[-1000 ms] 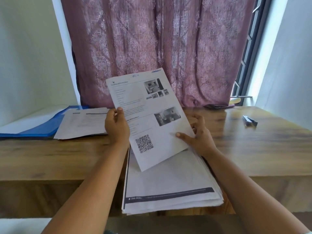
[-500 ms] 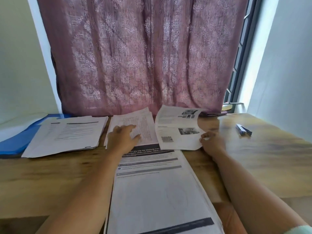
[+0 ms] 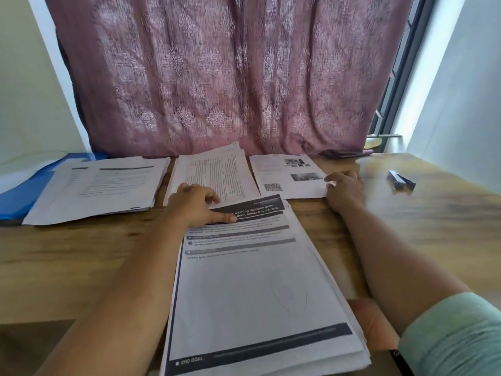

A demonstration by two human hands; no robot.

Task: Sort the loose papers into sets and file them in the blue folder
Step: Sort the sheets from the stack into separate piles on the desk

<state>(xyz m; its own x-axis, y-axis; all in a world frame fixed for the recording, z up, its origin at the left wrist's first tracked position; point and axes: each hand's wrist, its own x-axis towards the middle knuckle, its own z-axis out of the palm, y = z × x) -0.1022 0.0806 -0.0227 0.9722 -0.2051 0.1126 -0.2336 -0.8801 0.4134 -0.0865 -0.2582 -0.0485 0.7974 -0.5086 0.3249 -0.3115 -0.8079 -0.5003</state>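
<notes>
A thick stack of loose papers (image 3: 257, 294) lies in front of me and hangs over the wooden table's (image 3: 433, 226) near edge. Three sorted sets sit along the back: a left pile (image 3: 103, 185), a middle pile (image 3: 217, 175) of dense text, and a single sheet with photos and a QR code (image 3: 287, 177). The blue folder (image 3: 16, 196) lies open at the far left, partly under the left pile. My left hand (image 3: 195, 204) rests on the top of the stack, index finger straight on the dark header. My right hand (image 3: 344, 188) holds the photo sheet's right edge with curled fingers.
A small dark stapler-like object (image 3: 401, 180) lies at the right of the table. A mauve curtain (image 3: 230, 77) hangs right behind the piles, with a window frame (image 3: 393, 104) to its right. Something orange (image 3: 371, 321) shows under the stack's right side.
The photo sheet, first held up in both hands, now lies flat at the back right. My left hand moved from the middle pile onto the front stack's header.
</notes>
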